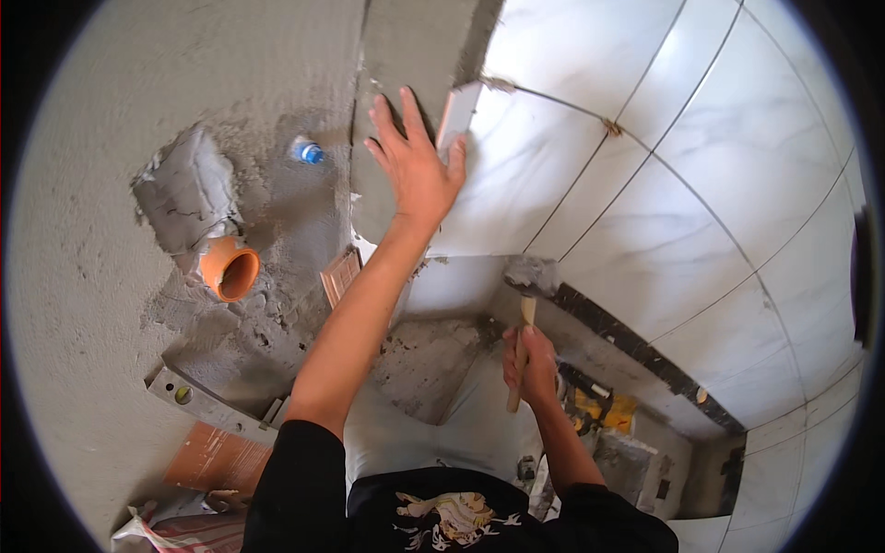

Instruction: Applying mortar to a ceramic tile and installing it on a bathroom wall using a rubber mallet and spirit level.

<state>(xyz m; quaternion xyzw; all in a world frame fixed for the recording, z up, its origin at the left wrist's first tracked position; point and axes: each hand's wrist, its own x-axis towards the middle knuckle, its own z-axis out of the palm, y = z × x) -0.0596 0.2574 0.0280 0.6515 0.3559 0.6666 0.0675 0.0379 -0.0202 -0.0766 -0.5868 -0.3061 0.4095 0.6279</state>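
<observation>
My left hand (417,173) is spread with the fingers apart against a smooth grey strip (406,46) of the wall. Its thumb lies beside a narrow white tile piece (458,118) that stands out at the edge of the white marbled tiles (608,55). Lower down, my right hand (532,365) is closed round the wooden handle of a mallet (527,313). The mallet's head is up, smeared with grey, near the lower edge of the tiled wall and apart from my left hand.
On the left, an orange pipe (230,269) and a blue-capped fitting (308,150) stick out of the rough grey wall. A spirit level (210,404) leans below them, above reddish tile pieces (218,456). A dark strip (645,355) runs under the tiles. Yellow gear (604,408) lies at lower right.
</observation>
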